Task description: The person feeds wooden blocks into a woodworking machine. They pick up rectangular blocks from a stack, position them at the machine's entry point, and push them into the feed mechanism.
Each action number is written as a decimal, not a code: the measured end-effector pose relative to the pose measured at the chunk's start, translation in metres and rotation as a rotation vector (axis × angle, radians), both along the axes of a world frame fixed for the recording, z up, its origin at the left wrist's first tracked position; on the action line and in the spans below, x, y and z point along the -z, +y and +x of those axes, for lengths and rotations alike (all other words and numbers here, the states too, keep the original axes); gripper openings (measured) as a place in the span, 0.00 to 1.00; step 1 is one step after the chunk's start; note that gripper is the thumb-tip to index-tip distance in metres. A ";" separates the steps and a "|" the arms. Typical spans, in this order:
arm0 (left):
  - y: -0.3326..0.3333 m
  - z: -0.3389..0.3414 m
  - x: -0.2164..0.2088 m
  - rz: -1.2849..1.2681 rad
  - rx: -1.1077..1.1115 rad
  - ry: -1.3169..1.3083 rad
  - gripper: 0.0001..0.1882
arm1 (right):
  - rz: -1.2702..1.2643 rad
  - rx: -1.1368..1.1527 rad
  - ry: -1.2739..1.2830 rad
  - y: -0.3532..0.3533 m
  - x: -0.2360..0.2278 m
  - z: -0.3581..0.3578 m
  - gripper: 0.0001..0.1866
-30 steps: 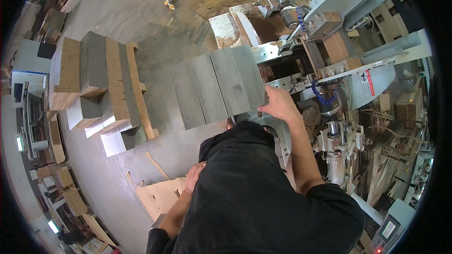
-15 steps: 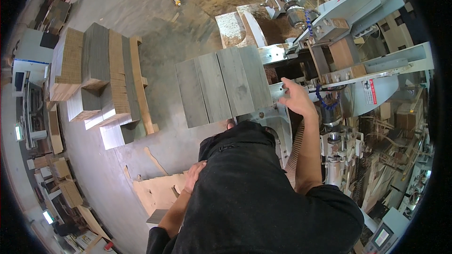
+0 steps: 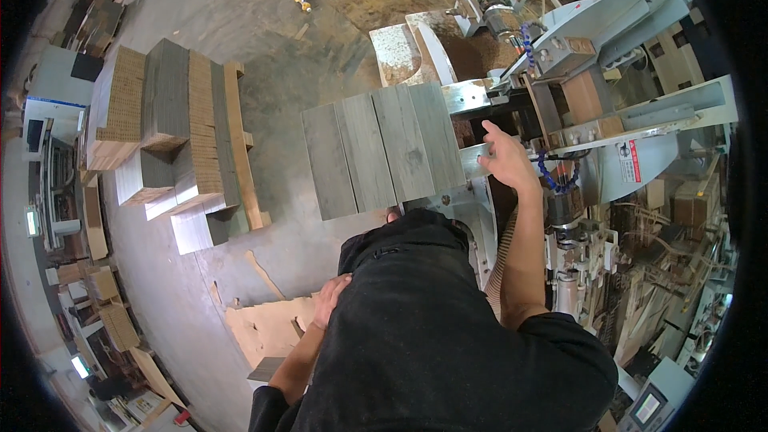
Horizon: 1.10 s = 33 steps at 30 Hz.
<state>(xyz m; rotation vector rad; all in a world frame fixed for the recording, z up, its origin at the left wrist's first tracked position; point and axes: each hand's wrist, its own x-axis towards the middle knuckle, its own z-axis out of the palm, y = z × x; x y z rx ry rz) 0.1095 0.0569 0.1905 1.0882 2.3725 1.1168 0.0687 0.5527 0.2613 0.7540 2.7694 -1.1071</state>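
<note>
My right hand (image 3: 510, 162) hovers over the metal rails of a machine, just right of a set of grey wood-grain planks (image 3: 366, 150). Its thumb and forefinger are apart, and nothing shows between them; the other fingers are partly hidden. The planks lie side by side in front of my body, their right end by the metal rail (image 3: 474, 154). Against the side of my black shirt (image 3: 448, 328) rests my left hand (image 3: 330, 301), flat and holding nothing.
Stacked planks (image 3: 166, 104) stand on a wooden pallet (image 3: 240, 144) at the left. Machine arms, motors and a blue segmented hose (image 3: 554, 180) crowd the right side. A brown sheet (image 3: 260, 328) lies on the floor at lower left. A control screen (image 3: 646, 406) sits at lower right.
My right hand has shifted slightly forward along the machine rails. The view has moved a little; my left hand and the planks otherwise look the same.
</note>
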 end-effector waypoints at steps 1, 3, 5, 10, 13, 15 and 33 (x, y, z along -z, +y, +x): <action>-0.001 0.000 0.000 0.000 0.001 0.000 0.24 | 0.000 0.001 0.000 0.000 -0.002 -0.001 0.38; 0.000 0.000 0.000 -0.026 -0.004 -0.004 0.24 | -0.012 0.020 -0.018 -0.001 -0.008 -0.003 0.38; 0.001 -0.001 -0.001 -0.022 -0.010 -0.001 0.24 | -0.002 0.026 -0.017 0.001 -0.009 -0.004 0.38; -0.001 -0.004 0.006 -0.020 -0.011 0.020 0.23 | 0.138 0.056 0.005 0.016 -0.001 -0.020 0.37; 0.002 -0.007 0.005 0.014 -0.002 0.026 0.23 | 0.294 0.245 -0.039 0.040 0.025 -0.041 0.34; 0.002 -0.008 0.004 0.039 0.009 0.028 0.23 | 0.299 0.322 -0.105 0.052 0.033 -0.055 0.30; 0.002 -0.004 0.014 0.088 -0.031 0.037 0.25 | 0.066 0.186 0.067 0.064 0.069 -0.032 0.12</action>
